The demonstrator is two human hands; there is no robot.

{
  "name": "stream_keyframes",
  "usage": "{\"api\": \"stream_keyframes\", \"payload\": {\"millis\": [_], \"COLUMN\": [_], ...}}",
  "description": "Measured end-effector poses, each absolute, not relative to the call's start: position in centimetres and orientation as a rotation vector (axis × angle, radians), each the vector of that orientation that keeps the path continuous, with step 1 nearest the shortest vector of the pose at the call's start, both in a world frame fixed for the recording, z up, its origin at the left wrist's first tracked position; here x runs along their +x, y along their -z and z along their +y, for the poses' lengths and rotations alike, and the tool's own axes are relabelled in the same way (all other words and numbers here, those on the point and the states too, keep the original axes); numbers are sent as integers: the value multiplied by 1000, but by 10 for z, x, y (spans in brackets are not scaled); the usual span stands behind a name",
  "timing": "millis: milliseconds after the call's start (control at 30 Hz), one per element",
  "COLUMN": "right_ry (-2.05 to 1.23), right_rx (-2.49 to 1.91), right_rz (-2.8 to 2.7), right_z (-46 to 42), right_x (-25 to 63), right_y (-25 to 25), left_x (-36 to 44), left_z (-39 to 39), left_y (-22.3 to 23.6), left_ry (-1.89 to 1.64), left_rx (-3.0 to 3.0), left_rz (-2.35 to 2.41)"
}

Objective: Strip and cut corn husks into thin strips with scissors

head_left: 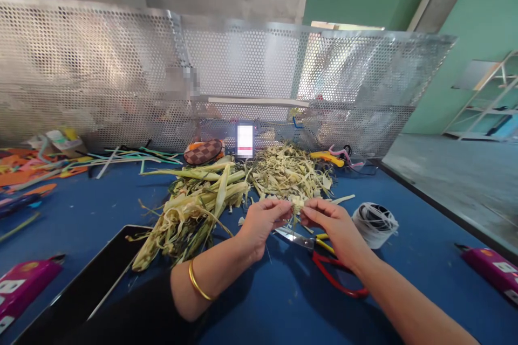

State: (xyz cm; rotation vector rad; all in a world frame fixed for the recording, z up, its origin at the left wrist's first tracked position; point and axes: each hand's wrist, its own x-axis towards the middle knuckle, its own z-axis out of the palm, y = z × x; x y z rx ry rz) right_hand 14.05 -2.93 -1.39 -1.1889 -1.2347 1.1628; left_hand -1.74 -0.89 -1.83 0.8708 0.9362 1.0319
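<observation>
My left hand (265,221) and my right hand (329,221) meet above the blue table, thumbs and fingers pinched on a small pale piece of corn husk (298,204) between them. Most of the piece is covered by the fingertips. Under my hands lie scissors (301,238) with red and yellow handles, their blades partly hidden. Just behind the hands is a heap of shredded husk strips (291,170). Left of them lies a pile of whole corn husks (202,199). A spool of white string (374,223) stands close to my right wrist.
A black tray (93,275) lies at the left, with a magenta box (28,288) beside it and a similar magenta box (491,269) far right. Behind stand a checkered pouch (204,152), a yellow-handled tool (327,158) and a perforated metal screen (243,64). Orange scraps (24,170) lie far left.
</observation>
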Motion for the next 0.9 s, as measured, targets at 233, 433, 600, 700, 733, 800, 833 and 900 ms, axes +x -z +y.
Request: {"api": "stream_keyframes", "payload": {"millis": [233,433,600,700,733,800,833,900], "right_ry": [-1290,-1279,-1209,-1132,-1115,-1085,-1076,-1093], "right_rx": [-1116,-1133,-1183,-1198,-1200,-1202,-1199,-1196], "right_rz": [-1153,-1246,-1416,-1438,-1429,-1373,-1339,-1307], "right_z": [-30,-32,-34,-34,-34,-33,-33,-32], "right_x": [142,143,141,140,141,143,144,145], "right_y": [20,17,14,13,14,14,14,14], "left_x": [-16,-19,-18,-18,-18,-18,-18,-19], "left_z": [-7,-7,-8,-8,-8,-7,-6,-5], "left_y": [23,14,12,14,14,15,15,15], "left_ry": [-936,-914,-912,-928,-935,-954,-966,-996], "left_rx": [732,860,1131,1099,1074,1013,979,917], "left_rz": [890,910,948,940,939,943,947,953]}}
